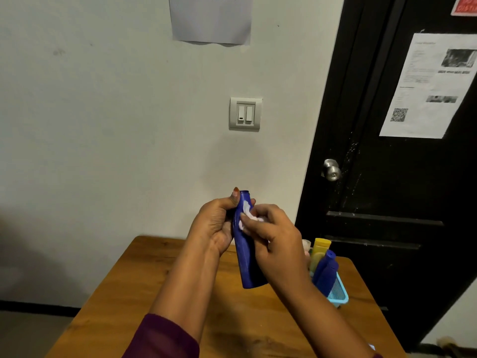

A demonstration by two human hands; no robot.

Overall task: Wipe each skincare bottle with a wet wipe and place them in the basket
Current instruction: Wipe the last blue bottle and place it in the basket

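A dark blue skincare bottle (248, 262) is held up above the wooden table (124, 293), slightly tilted. My left hand (218, 223) grips its upper part, thumb up near the top end. My right hand (273, 239) pinches a crumpled white wet wipe (246, 211) and presses it against the bottle's upper side. A light blue mesh basket (338, 293) stands on the table's right side. In it are a second dark blue bottle (325, 271) and a yellow bottle (319, 251).
The table stands against a white wall with a light switch (245, 113). A black door (402, 164) with a metal knob (331, 169) is right behind the basket. A pale item (306, 245) shows behind the yellow bottle.
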